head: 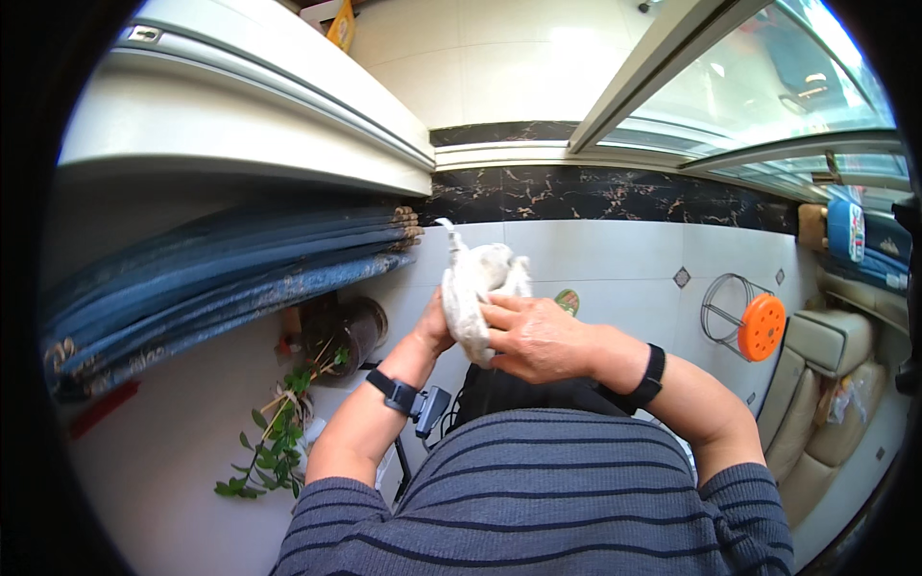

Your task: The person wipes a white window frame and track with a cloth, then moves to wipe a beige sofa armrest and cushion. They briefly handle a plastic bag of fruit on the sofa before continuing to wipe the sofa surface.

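Observation:
A bunched white cloth with greyish marks is held in front of my body, above the tiled floor. My left hand grips it from the left side, and the cloth hides most of those fingers. From the right, my right hand presses its fingers into the folds. One twisted end of the cloth sticks up towards the doorway. Both wrists wear black straps, and a small grey device sits on the left one. Below the hands, part of a green slipper shows on the floor.
A blue curtain hangs at the left, near a leafy potted plant and a dark round pot. Ahead runs a black marble threshold with a sliding glass door. An orange stool and beige sofa stand right.

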{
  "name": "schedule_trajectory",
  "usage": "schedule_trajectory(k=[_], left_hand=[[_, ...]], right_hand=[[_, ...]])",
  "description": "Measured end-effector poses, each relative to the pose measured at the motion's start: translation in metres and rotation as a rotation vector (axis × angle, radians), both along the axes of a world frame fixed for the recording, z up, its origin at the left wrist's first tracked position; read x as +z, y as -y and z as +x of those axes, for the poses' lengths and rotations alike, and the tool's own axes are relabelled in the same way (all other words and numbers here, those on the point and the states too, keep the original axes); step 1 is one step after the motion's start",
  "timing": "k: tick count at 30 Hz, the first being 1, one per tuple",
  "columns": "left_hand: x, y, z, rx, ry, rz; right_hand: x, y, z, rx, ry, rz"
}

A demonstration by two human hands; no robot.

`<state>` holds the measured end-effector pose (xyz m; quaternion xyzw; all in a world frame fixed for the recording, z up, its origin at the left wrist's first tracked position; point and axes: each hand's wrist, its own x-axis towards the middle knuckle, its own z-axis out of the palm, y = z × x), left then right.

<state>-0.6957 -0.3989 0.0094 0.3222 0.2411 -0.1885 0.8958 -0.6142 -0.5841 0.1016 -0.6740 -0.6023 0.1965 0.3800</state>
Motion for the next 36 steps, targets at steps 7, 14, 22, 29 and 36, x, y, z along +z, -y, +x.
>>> schedule_trajectory(k=[7,14,22,29,36], left_hand=[[0.021,-0.045,0.024,0.102,0.142,0.079],[0.007,-0.08,0.029,0.159,0.057,0.058],[-0.017,-0.076,0.017,0.211,0.088,0.32],[-0.056,-0.052,0.039,-0.101,0.03,0.851],[-0.122,-0.048,-0.019,0.088,-0.248,0.738]], right_hand=[[-0.013,-0.046,0.01,0.041,-0.151,-0.101],[-0.037,-0.045,0.041,-0.191,-0.231,-0.344],[-0.11,-0.054,0.076,-0.455,-1.279,-0.418],[-0.21,-0.09,0.094,-0.262,-1.606,-0.29],[-0.303,-0.083,0.104,-0.392,-1.381,-0.496]])
